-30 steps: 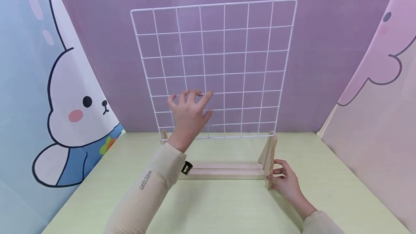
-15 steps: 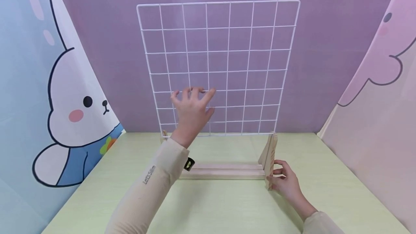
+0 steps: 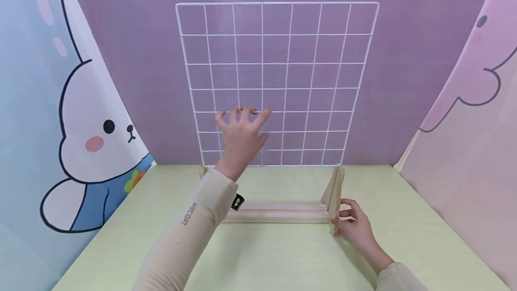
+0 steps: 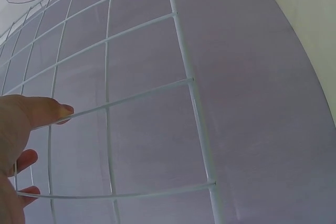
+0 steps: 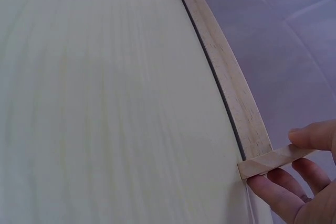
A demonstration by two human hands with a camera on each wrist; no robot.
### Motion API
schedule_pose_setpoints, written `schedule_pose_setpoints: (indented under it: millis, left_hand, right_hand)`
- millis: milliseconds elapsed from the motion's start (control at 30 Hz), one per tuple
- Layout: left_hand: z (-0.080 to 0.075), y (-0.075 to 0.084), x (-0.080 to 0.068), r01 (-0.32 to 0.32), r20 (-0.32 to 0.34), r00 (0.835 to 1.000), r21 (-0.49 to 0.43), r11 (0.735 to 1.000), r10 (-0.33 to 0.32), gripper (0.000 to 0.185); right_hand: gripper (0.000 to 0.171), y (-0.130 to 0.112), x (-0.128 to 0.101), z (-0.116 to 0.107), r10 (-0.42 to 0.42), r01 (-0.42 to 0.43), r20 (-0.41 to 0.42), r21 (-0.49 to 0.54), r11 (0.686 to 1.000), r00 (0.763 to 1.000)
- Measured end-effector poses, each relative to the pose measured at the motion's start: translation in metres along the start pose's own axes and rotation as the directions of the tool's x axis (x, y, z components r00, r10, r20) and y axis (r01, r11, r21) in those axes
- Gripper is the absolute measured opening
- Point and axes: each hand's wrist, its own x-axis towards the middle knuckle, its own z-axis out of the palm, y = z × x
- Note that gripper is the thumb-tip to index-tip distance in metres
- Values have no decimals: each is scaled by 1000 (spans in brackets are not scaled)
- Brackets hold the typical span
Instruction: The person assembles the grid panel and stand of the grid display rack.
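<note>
Left hand (image 3: 241,134), fingers hooked through the white wire grid (image 3: 278,82), has slid it rightward above the wooden stand (image 3: 278,212), whose end the right hand (image 3: 355,226) grips.

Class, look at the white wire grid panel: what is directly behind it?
Through the white wire grid panel shows only the plain purple backdrop. The left hand grips the panel's wires and covers a small patch of it.
</note>
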Motion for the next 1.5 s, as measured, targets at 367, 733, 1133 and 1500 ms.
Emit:
schedule_pose_setpoints:
  millis: [367,733,1133,1500]
  left_hand:
    - [5,1,-1,-9,2,1000,13,1000,8,46]
    - [6,3,-1,-15,-16,1000,27,1000,15,47]
    - [6,5,-7,-5,-41,999,10,1000,5,46]
    - [9,2,-13,18,-45,999,-1,1000,-19,46]
  right_hand:
    - [61,-1,0,-1,8,-8,2,1,1000,1000]
    - [61,-2,-1,-1,-9,9,3,-6,1000,1000]
    - [62,-1,-2,-1,-10,10,8,-11,1000,1000]
    - [61,-2,-1,-1,-12,12,3,-12,1000,1000]
